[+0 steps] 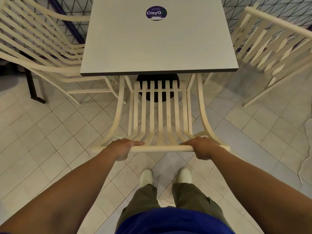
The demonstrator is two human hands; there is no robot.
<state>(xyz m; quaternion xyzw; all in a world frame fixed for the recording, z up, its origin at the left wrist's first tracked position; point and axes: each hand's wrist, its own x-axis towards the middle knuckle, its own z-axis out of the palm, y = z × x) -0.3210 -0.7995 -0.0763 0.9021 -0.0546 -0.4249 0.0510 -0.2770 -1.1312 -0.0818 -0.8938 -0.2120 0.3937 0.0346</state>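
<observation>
Both the left hand point(121, 148) and right hand point(203, 148) grip the top rail of the cream slatted wooden chair point(159, 114); the rail runs left to right. The chair faces away, its seat tucked under the grey square table point(158, 48); its slats run toward the table.

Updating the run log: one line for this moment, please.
chair: tucked under table | left hand: grips top rail | right hand: grips top rail

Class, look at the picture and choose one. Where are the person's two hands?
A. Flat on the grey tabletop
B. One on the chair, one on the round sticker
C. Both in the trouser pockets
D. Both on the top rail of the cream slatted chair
D: the left hand and the right hand each grip the top rail of the cream slatted chair, one towards each end, well short of the grey tabletop.
</observation>
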